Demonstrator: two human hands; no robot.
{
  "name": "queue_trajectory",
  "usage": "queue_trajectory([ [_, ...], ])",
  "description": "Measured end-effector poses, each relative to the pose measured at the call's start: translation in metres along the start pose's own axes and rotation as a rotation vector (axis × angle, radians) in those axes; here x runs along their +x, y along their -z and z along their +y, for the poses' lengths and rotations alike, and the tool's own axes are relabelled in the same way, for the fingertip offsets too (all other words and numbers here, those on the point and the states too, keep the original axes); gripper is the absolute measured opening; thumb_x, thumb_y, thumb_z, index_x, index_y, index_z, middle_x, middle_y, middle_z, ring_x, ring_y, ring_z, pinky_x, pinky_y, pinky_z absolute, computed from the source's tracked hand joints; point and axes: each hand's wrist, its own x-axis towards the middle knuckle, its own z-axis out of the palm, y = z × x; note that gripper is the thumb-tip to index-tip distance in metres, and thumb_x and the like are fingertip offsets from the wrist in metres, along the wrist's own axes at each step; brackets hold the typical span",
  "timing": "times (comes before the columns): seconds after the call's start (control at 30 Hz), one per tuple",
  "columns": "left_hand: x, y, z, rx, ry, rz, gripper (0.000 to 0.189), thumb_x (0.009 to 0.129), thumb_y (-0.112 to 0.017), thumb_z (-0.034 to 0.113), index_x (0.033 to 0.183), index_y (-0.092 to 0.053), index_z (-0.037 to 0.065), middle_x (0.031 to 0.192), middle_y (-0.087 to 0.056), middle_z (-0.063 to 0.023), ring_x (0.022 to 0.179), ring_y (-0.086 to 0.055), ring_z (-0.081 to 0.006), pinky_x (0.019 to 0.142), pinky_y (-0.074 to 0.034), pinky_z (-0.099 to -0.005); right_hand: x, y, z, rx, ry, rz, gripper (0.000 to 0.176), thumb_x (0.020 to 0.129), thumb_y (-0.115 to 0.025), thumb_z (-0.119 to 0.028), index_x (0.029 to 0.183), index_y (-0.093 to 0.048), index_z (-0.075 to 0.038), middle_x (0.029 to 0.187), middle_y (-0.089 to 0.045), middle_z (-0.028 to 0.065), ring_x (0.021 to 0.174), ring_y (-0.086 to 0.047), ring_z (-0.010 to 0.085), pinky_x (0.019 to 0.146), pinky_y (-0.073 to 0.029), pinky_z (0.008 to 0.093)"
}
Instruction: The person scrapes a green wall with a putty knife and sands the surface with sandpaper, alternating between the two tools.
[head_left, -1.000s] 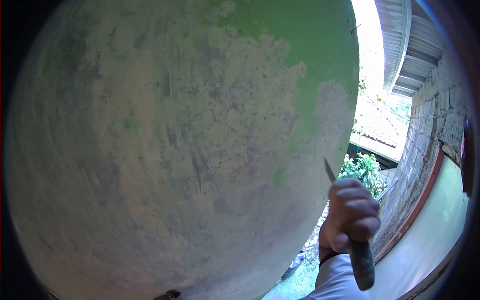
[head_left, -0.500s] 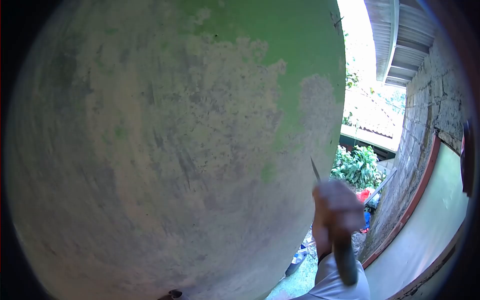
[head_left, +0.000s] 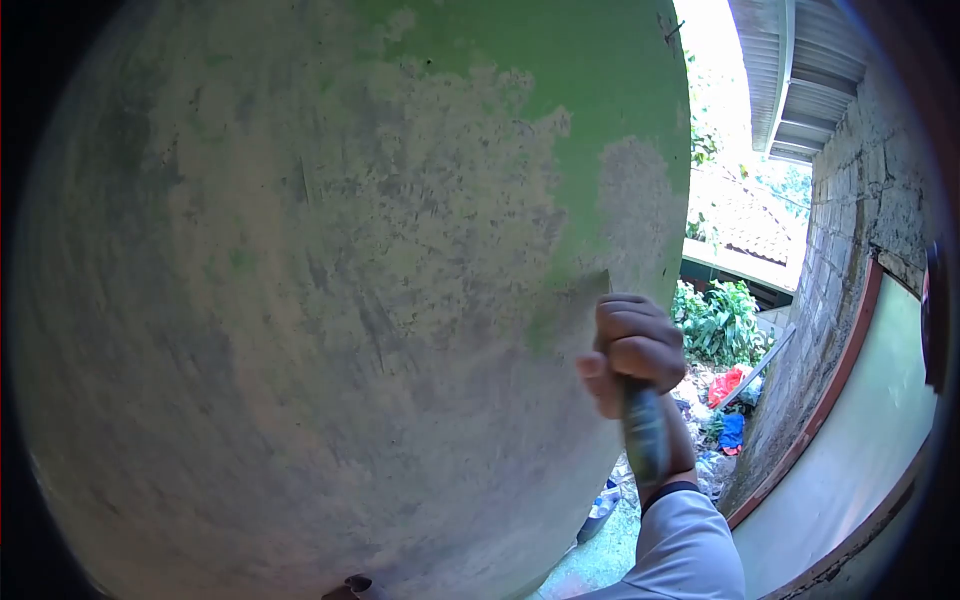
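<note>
My right hand (head_left: 640, 345) is closed around the handle (head_left: 646, 440) of a scraper. Its thin dark blade (head_left: 604, 284) points up from the top of the fist and is at the wall surface, near a remaining strip of green paint; whether it touches cannot be told. The wall (head_left: 420, 330) fills most of the view, with green paint (head_left: 620, 80) at the top and a bare, patchy grey surface below. A light grey sleeve covers the right forearm. My left hand cannot be made out; a small dark shape (head_left: 350, 586) lies at the bottom edge.
Right of the wall's edge runs a narrow passage with leafy plants (head_left: 720, 320), a red bag (head_left: 724, 386), a blue item (head_left: 732, 433) and scattered litter. A block wall (head_left: 835, 220) and a pale panel with a reddish frame (head_left: 860, 400) stand on the right, under a metal roof (head_left: 820, 90).
My right hand has moved up and to the left with the scraper, closer to the green strip. The blade shows more upright.
</note>
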Motion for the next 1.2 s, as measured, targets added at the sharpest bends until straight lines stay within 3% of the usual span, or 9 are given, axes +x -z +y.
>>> queue_trajectory([
  [0.07, 0.004, -0.004, -0.002, 0.074, -0.026, 0.045, 0.012, 0.076, -0.066, 0.008, 0.082, -0.062, -0.001, 0.077, -0.061, -0.0061, 0.070, -0.059, -0.0165, 0.065, -0.048, -0.0303, 0.002, -0.005, -0.027, 0.261, 0.017, 0.258, 0.035, 0.071, -0.068, -0.002, 0.061, -0.036, -0.009, 0.050, -0.031, -0.0008, 0.037, -0.029, 0.0123, 0.037, -0.023, 0.0299],
  [0.13, 0.004, -0.008, 0.001, -0.003, -0.001, 0.051, 0.012, 0.076, -0.066, 0.008, 0.082, -0.062, -0.001, 0.077, -0.061, -0.0061, 0.070, -0.059, -0.0163, 0.065, -0.047, -0.0302, 0.005, -0.001, -0.051, 0.434, 0.184, -0.034, 0.036, 0.072, -0.069, -0.004, 0.060, -0.035, -0.009, 0.050, -0.031, -0.0013, 0.037, -0.029, 0.0124, 0.037, -0.023, 0.0291],
  [0.17, 0.004, -0.008, 0.003, -0.037, 0.012, 0.046, 0.012, 0.076, -0.066, 0.008, 0.082, -0.062, -0.001, 0.077, -0.061, -0.0060, 0.070, -0.058, -0.0162, 0.065, -0.047, -0.0301, -0.001, -0.006, -0.057, 0.321, 0.093, -0.051, 0.039, 0.084, -0.062, -0.018, 0.061, -0.032, -0.007, 0.051, -0.035, 0.0001, 0.040, -0.033, 0.0148, 0.041, -0.031, 0.0285],
  [0.27, 0.002, -0.005, 0.010, -0.138, 0.058, 0.018, 0.012, 0.076, -0.066, 0.008, 0.081, -0.061, -0.001, 0.077, -0.061, -0.0060, 0.069, -0.058, -0.0160, 0.065, -0.047, -0.0300, -0.004, -0.006, -0.003, -0.056, -0.032, 0.039, 0.039, 0.084, -0.062, -0.017, 0.061, -0.031, -0.008, 0.050, -0.035, 0.0007, 0.039, -0.033, 0.0151, 0.041, -0.031, 0.0288],
  [0.4, 0.003, -0.009, 0.000, -0.153, 0.059, 0.052, 0.012, 0.075, -0.066, 0.008, 0.081, -0.061, -0.001, 0.076, -0.061, -0.0060, 0.069, -0.058, -0.0156, 0.064, -0.047, -0.0299, 0.003, -0.005, -0.050, 0.246, 0.014, 0.064, 0.039, 0.085, -0.060, -0.019, 0.066, -0.029, -0.007, 0.049, -0.035, 0.0024, 0.038, -0.033, 0.0161, 0.040, -0.033, 0.0309],
  [0.73, -0.005, -0.004, -0.018, -0.107, 0.063, 0.021, 0.016, 0.076, -0.068, 0.014, 0.080, -0.062, 0.001, 0.078, -0.062, -0.0058, 0.073, -0.058, -0.0160, 0.066, -0.046, -0.0308, -0.003, -0.005, -0.006, 0.017, -0.049, 0.103, 0.032, 0.084, -0.060, -0.012, 0.067, -0.033, -0.006, 0.050, -0.038, 0.0037, 0.039, -0.033, 0.0144, 0.038, -0.029, 0.0292],
  [0.93, -0.001, -0.010, -0.023, -0.107, 0.053, 0.024, 0.017, 0.076, -0.068, 0.015, 0.083, -0.063, 0.001, 0.084, -0.062, -0.0076, 0.079, -0.058, -0.0178, 0.070, -0.046, -0.0316, -0.001, -0.004, -0.035, 0.302, 0.007, 0.133, 0.038, 0.082, -0.062, -0.014, 0.062, -0.030, -0.008, 0.051, -0.037, 0.0047, 0.041, -0.034, 0.0161, 0.040, -0.030, 0.0294],
  [1.0, -0.004, -0.007, -0.023, -0.098, 0.058, 0.007, 0.017, 0.076, -0.069, 0.015, 0.083, -0.063, 0.001, 0.085, -0.062, -0.0082, 0.082, -0.058, -0.0184, 0.072, -0.046, -0.0319, -0.007, -0.001, 0.001, -0.143, -0.111, 0.107, 0.038, 0.082, -0.062, -0.014, 0.062, -0.030, -0.007, 0.051, -0.037, 0.0060, 0.042, -0.035, 0.0169, 0.040, -0.030, 0.0299],
  [1.2, 0.002, -0.010, -0.023, -0.085, 0.043, 0.010, 0.019, 0.076, -0.069, 0.016, 0.085, -0.064, 0.001, 0.091, -0.063, -0.0100, 0.088, -0.058, -0.0201, 0.076, -0.046, -0.0327, 0.001, 0.006, -0.041, 0.164, -0.006, 0.069, 0.037, 0.083, -0.062, -0.019, 0.065, -0.033, -0.006, 0.051, -0.037, 0.0060, 0.041, -0.037, 0.0177, 0.043, -0.035, 0.0306],
])
